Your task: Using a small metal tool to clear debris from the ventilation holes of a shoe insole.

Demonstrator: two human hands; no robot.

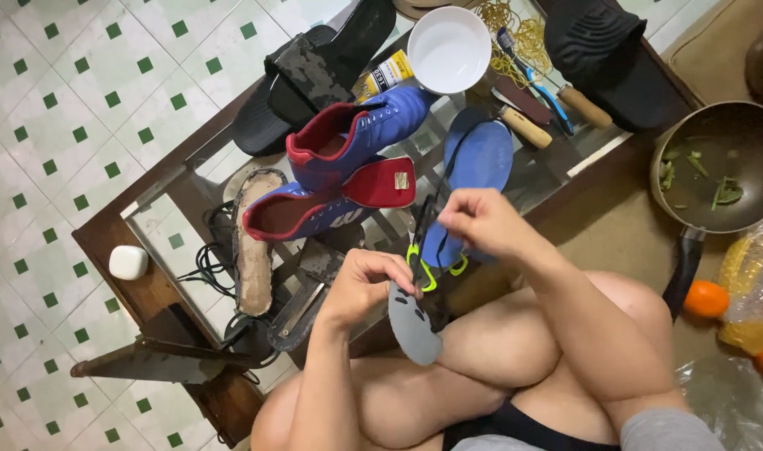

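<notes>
My left hand [366,282] grips a dark grey shoe sole with yellow-green studs [414,321], held on edge above my knee. My right hand [480,221] pinches the upper part of the same sole, near a thin black lace or strip [450,159] that runs up over a blue insole [479,159]. Just beyond my hands, two blue football shoes with red linings [348,138] lie on the glass-topped low table [160,225].
On the table are black sandals [302,79], a white bowl [448,48], a glue tube [381,75], wooden-handled tools [528,125], a worn insole [254,242] and a white case [128,261]. A pan [720,167] and oranges [705,298] sit to the right.
</notes>
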